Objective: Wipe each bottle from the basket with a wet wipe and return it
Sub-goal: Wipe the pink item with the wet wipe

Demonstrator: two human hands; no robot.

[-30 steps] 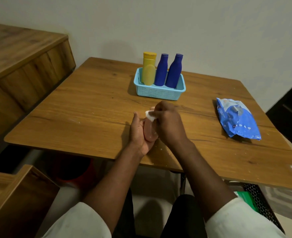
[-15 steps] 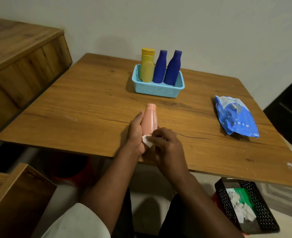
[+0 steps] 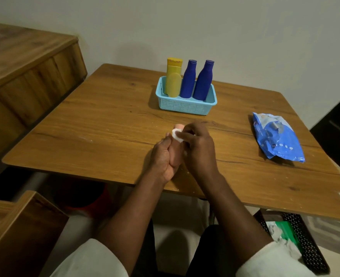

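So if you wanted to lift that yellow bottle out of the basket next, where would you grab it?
Probably by the upper body, just under the cap, coming down from above and the front. The yellow bottle stands upright at the left end of the blue basket, a blue bottle close on its right, so its lower part is walled in.

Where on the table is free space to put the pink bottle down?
Bare wood lies left of the left hand, out to the table edge, and between the right hand and the wipes pack. A narrower strip runs between the hands and the basket. The basket's back row is crowded with three bottles.
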